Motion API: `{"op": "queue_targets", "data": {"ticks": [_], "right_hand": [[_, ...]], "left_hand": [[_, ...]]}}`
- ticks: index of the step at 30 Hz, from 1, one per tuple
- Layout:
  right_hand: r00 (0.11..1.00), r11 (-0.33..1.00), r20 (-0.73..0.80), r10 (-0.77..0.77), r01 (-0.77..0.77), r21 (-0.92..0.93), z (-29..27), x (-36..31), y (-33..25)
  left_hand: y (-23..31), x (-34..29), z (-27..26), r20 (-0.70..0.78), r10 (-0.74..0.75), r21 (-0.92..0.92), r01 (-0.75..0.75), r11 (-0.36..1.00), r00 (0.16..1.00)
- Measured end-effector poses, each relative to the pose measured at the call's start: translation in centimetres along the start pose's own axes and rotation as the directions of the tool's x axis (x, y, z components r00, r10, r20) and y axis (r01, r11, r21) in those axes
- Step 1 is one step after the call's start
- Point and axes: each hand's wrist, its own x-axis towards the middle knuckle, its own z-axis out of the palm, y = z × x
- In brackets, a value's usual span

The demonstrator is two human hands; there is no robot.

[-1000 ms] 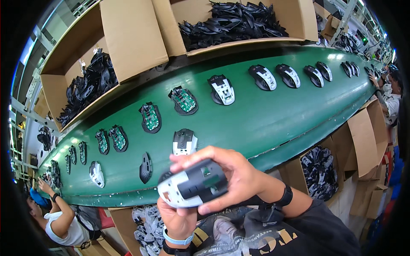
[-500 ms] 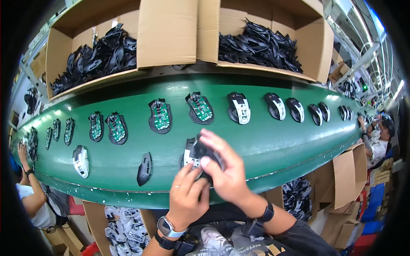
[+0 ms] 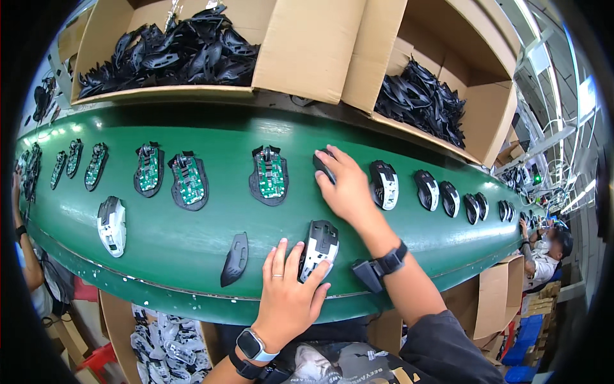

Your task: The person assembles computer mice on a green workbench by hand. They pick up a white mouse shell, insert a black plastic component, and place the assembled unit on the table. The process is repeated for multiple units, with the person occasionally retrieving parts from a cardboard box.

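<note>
A black-and-white computer mouse shell (image 3: 323, 238) lies on the green belt in front of me. My left hand (image 3: 289, 288) straddles its lower end, one finger on the white part and others along its left side. Farther off, my right hand (image 3: 348, 185) is closed over a dark mouse part (image 3: 323, 165), mostly hidden beneath the fingers. Left of that hand sits a mouse base with a green circuit board (image 3: 268, 174). A loose black side piece (image 3: 235, 259) rests left of my left hand.
More mouse bases with boards (image 3: 189, 182) line the belt (image 3: 173, 249) leftward; several black-and-white mice (image 3: 385, 185) stretch rightward. A white shell (image 3: 112, 227) lies at left. Cardboard boxes (image 3: 307, 48) of black parts stand behind. Another person (image 3: 540, 256) works at far right.
My right hand has left the front mouse shell and reached farther away onto a dark mouse part. My left hand stays at the shell. The whole view has tilted.
</note>
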Motion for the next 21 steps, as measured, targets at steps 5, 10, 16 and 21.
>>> {"op": "queue_targets", "data": {"ticks": [5,10,16,21], "right_hand": [[0.998,0.998,0.007,-0.063,0.063,-0.002,0.8,-0.3,0.4],[0.997,0.927,-0.075,-0.005,0.033,0.373,-6.0,4.2,-0.7],[0.988,0.969,-0.104,0.112,-0.132,-0.211,-10.2,15.5,11.3],[0.973,0.941,0.1,0.208,-0.171,-0.291,-8.0,18.4,12.6]], "left_hand": [[0.7,0.4,0.1,-0.006,-0.007,0.029,0.007,1.0,1.0],[1.1,0.9,0.5,-0.061,-0.063,0.129,0.071,0.989,0.996],[0.9,1.3,0.9,-0.138,0.005,0.082,0.006,0.997,0.99],[0.4,0.6,0.8,-0.239,-0.072,-0.085,0.053,0.995,0.968]]}}
